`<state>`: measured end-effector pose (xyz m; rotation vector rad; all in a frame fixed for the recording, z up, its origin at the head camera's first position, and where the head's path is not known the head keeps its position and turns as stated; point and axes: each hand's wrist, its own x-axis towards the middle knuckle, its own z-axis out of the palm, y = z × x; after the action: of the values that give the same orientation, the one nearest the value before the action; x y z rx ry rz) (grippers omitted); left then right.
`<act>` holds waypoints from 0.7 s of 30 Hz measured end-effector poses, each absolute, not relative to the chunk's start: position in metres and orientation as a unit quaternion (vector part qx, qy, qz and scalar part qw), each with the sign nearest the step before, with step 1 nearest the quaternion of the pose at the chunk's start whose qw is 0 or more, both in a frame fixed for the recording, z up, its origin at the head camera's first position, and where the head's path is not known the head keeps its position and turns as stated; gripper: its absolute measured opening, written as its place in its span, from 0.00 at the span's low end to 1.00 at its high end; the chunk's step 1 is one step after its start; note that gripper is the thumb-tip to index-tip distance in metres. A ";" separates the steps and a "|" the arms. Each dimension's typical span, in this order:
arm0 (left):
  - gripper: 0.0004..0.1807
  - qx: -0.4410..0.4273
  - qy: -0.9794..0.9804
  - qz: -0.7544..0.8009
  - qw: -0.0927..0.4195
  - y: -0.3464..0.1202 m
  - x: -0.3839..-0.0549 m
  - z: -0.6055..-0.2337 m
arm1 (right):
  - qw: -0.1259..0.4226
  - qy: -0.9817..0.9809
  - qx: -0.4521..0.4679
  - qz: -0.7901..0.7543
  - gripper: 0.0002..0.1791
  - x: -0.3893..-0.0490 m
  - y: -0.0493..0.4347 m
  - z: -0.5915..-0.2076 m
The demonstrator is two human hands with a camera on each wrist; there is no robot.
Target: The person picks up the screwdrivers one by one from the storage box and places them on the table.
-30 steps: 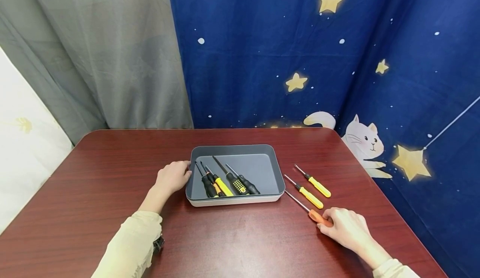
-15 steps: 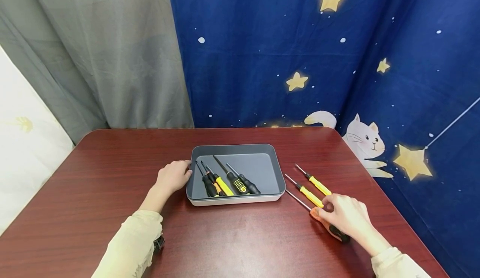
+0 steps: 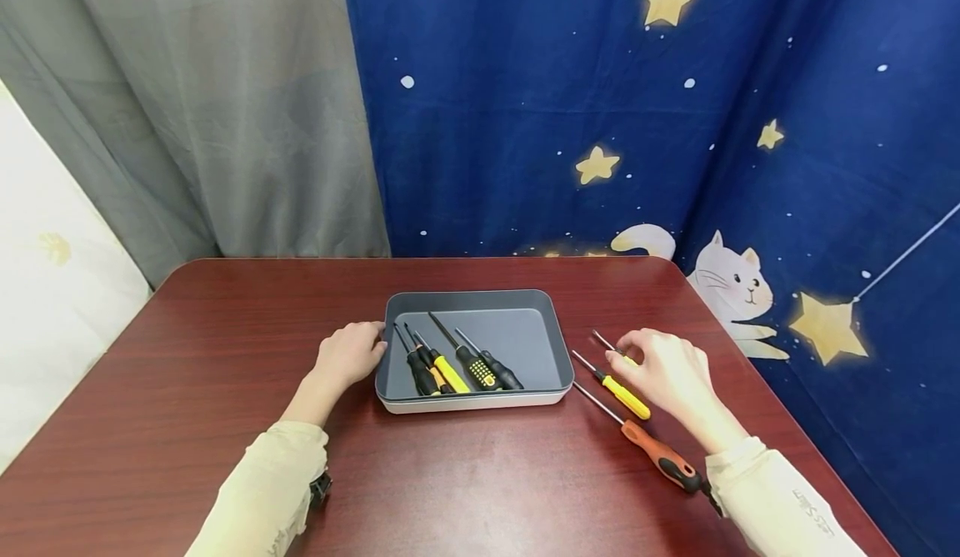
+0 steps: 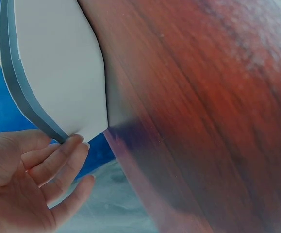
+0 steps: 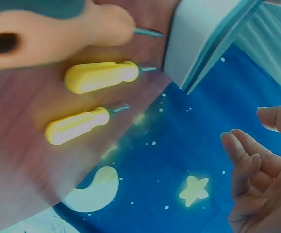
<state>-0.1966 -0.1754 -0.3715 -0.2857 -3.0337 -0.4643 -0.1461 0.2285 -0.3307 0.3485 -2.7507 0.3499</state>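
A grey-lined tray [image 3: 517, 357] with a pale outer wall stands mid-table, holding several screwdrivers [image 3: 476, 369]. My left hand [image 3: 349, 350] grips its left rim, fingertips against the pale wall [image 4: 65, 73] in the left wrist view. My right hand [image 3: 667, 369] is over the farther yellow screwdriver [image 5: 77, 127], overlapping its handle in the head view. The right wrist view has thumb and fingers apart with nothing between them. A nearer yellow screwdriver [image 3: 626, 397] lies beside it. The orange-and-black screwdriver [image 3: 663, 455] lies closest to me, partly under the right forearm.
The dark red-brown table [image 3: 247, 315] carries all of this. Blue curtain [image 3: 517, 123] with stars and a cat hangs behind and at right, grey curtain [image 3: 247, 123] at back left. The screwdriver shafts point toward the tray's right side.
My right hand has let go of the orange-and-black screwdriver and moved away from me to the farther yellow one. My left hand and the tray have stayed put.
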 end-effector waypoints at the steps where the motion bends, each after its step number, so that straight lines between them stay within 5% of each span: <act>1: 0.18 -0.093 -0.984 -0.150 0.030 -0.175 -0.197 -0.372 | 0.177 -0.968 0.124 0.125 0.11 -0.147 0.227 -0.329; 21: 0.18 -0.092 -0.983 -0.153 0.033 -0.175 -0.196 -0.372 | 0.195 -0.962 0.140 0.131 0.12 -0.160 0.202 -0.325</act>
<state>-0.1960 -0.1745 -0.3723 -0.2822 -3.0266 -0.4717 -0.1600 0.2021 -0.3250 0.3914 -2.6971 0.3670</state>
